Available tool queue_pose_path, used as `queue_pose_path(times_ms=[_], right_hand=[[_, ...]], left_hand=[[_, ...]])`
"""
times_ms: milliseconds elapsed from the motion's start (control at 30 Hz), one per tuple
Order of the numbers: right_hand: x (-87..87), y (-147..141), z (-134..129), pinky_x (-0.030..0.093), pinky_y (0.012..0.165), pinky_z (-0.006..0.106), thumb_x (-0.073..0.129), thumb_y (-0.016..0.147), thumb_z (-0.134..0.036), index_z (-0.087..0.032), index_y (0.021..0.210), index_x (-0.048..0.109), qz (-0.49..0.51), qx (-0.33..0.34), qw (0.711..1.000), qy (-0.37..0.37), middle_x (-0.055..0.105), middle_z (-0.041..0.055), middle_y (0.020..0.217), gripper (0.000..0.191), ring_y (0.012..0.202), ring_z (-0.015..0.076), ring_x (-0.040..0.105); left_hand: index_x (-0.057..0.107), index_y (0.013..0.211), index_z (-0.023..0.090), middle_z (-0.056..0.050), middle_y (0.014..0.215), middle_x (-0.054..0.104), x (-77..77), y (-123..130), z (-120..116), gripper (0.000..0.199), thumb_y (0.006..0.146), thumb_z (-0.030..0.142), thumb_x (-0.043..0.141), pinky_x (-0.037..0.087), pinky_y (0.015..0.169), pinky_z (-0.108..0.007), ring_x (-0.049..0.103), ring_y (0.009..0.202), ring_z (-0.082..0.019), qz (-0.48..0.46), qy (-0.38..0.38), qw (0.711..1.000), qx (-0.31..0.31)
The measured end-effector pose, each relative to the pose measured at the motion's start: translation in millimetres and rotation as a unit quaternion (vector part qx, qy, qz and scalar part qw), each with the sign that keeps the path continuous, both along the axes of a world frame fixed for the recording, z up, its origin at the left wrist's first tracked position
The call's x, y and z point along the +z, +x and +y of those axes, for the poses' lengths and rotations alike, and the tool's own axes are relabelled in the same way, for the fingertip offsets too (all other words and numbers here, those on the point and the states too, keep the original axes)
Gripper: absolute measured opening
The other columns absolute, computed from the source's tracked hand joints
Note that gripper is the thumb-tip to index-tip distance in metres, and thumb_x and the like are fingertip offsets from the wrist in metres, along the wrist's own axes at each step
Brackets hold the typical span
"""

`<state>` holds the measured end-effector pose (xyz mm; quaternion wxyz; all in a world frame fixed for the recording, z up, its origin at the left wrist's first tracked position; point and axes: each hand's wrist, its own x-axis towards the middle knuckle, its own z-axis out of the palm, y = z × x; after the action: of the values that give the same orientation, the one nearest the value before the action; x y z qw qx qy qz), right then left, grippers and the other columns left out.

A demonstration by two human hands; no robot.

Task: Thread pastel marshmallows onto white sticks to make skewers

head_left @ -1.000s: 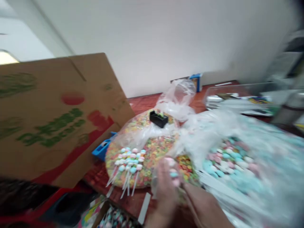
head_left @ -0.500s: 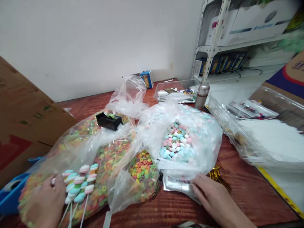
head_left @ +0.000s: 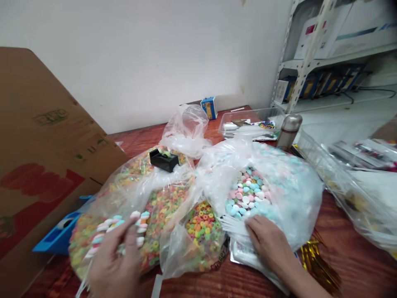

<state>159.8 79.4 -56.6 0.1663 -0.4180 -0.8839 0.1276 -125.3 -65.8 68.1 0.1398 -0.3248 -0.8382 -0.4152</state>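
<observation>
At the lower left, my left hand is over several candy skewers with white sticks, lying on a large clear bag of coloured rings. Its fingers are bent and partly blurred; a hold cannot be made out. My right hand has its fingers closed at the ends of a bundle of white sticks. These sticks lie at the front of an open bag of pastel candies. Beneath that hand is a flat silvery packet. A smaller open bag of rings sits between the hands.
A black tape dispenser rests on the ring bag. Behind are a clear tray and a metallic bottle. A cardboard box and blue holder stand left; a plastic container and gold tinsel are right.
The view has turned left, so objects appear farther right. My left hand has moved from beside the skewers to over them. My right hand has moved from the packet up to the white sticks.
</observation>
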Motion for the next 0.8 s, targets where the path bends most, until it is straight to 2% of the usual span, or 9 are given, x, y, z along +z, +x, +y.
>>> queue_pose_path(times_ms=[67, 133, 200, 233, 300, 367, 500, 633, 800], right_hand=[[-2.4, 5, -3, 0.042, 0.074, 0.029, 0.045, 0.096, -0.019, -0.02, 0.093, 0.062, 0.043, 0.001, 0.999, 0.006, 0.066, 0.0047, 0.092, 0.017, 0.085, 0.0192, 0.06], [-3.6, 10, -7, 0.043, 0.081, 0.031, 0.045, 0.097, -0.022, -0.021, 0.102, 0.06, 0.102, 0.004, 0.994, 0.025, 0.067, 0.0056, 0.1, 0.016, 0.093, 0.0198, 0.06], [-3.9, 13, -9, 0.043, 0.083, 0.032, 0.046, 0.097, -0.023, -0.021, 0.105, 0.059, 0.153, 0.009, 0.986, 0.059, 0.068, 0.0056, 0.101, 0.015, 0.095, 0.02, 0.061], [-3.8, 15, -11, 0.043, 0.083, 0.032, 0.046, 0.097, -0.023, -0.021, 0.106, 0.058, 0.167, 0.017, 0.983, 0.079, 0.068, 0.0053, 0.101, 0.015, 0.094, 0.0196, 0.061], [-3.6, 20, -12, 0.044, 0.082, 0.031, 0.047, 0.097, -0.024, -0.021, 0.108, 0.058, 0.182, 0.037, 0.976, 0.117, 0.069, 0.0051, 0.1, 0.016, 0.092, 0.0185, 0.063], [-3.3, 24, -12, 0.045, 0.083, 0.029, 0.049, 0.096, -0.024, -0.02, 0.109, 0.059, 0.186, 0.057, 0.969, 0.15, 0.069, 0.0055, 0.1, 0.017, 0.092, 0.0177, 0.064], [-0.4, 27, -9, 0.046, 0.084, 0.028, 0.05, 0.096, -0.025, -0.019, 0.109, 0.058, 0.193, 0.057, 0.964, 0.172, 0.07, 0.0058, 0.098, 0.017, 0.092, 0.0171, 0.065], [2.3, 23, -6, 0.048, 0.082, 0.028, 0.05, 0.095, -0.025, -0.021, 0.107, 0.058, 0.212, 0.054, 0.963, 0.158, 0.071, 0.0044, 0.095, 0.015, 0.089, 0.0167, 0.066], [-0.6, 24, -5, 0.05, 0.083, 0.028, 0.055, 0.093, -0.026, -0.023, 0.108, 0.06, 0.231, 0.042, 0.966, 0.112, 0.07, 0.0047, 0.1, 0.017, 0.094, 0.0183, 0.066]], left_hand=[[0.073, 0.096, 0.027, -0.002, 0.101, 0.074, -18.5, 43, 19, 0.026, 0.079, 0.044, 0.064, 0.05, 0.091, -0.042, 0.067, 0.096, -0.027, -0.158, -0.024, 0.979, -0.123], [0.075, 0.094, 0.023, -0.007, 0.099, 0.075, -40.2, 80, 41, 0.027, 0.075, 0.041, 0.07, 0.052, 0.086, -0.037, 0.068, 0.093, -0.027, -0.316, -0.049, 0.916, -0.242], [0.073, 0.102, 0.02, -0.009, 0.097, 0.075, -59.0, 110, 61, 0.035, 0.072, 0.036, 0.075, 0.054, 0.081, -0.034, 0.069, 0.089, -0.025, -0.467, -0.023, 0.839, -0.278], [0.072, 0.105, 0.019, -0.009, 0.097, 0.075, -65.8, 121, 69, 0.037, 0.072, 0.035, 0.076, 0.054, 0.079, -0.032, 0.069, 0.088, -0.024, -0.513, 0.001, 0.809, -0.289], [0.072, 0.102, 0.016, -0.009, 0.09, 0.075, -72.7, 135, 80, 0.033, 0.075, 0.036, 0.073, 0.054, 0.074, -0.03, 0.069, 0.079, -0.021, -0.556, 0.047, 0.774, -0.299], [0.073, 0.096, 0.014, -0.009, 0.084, 0.075, -71.8, 141, 86, 0.029, 0.078, 0.037, 0.071, 0.054, 0.071, -0.028, 0.068, 0.072, -0.018, -0.562, 0.073, 0.765, -0.305], [0.075, 0.094, 0.014, -0.009, 0.081, 0.075, -60.9, 140, 86, 0.027, 0.077, 0.035, 0.073, 0.053, 0.071, -0.027, 0.068, 0.071, -0.018, -0.557, 0.073, 0.764, -0.316], [0.075, 0.097, 0.015, -0.009, 0.083, 0.075, -56.1, 139, 88, 0.026, 0.078, 0.033, 0.072, 0.053, 0.072, -0.027, 0.068, 0.072, -0.017, -0.544, 0.071, 0.769, -0.329], [0.076, 0.096, 0.015, -0.009, 0.082, 0.074, -52.9, 135, 91, 0.023, 0.079, 0.031, 0.07, 0.054, 0.07, -0.026, 0.068, 0.071, -0.017, -0.503, 0.067, 0.789, -0.345]])
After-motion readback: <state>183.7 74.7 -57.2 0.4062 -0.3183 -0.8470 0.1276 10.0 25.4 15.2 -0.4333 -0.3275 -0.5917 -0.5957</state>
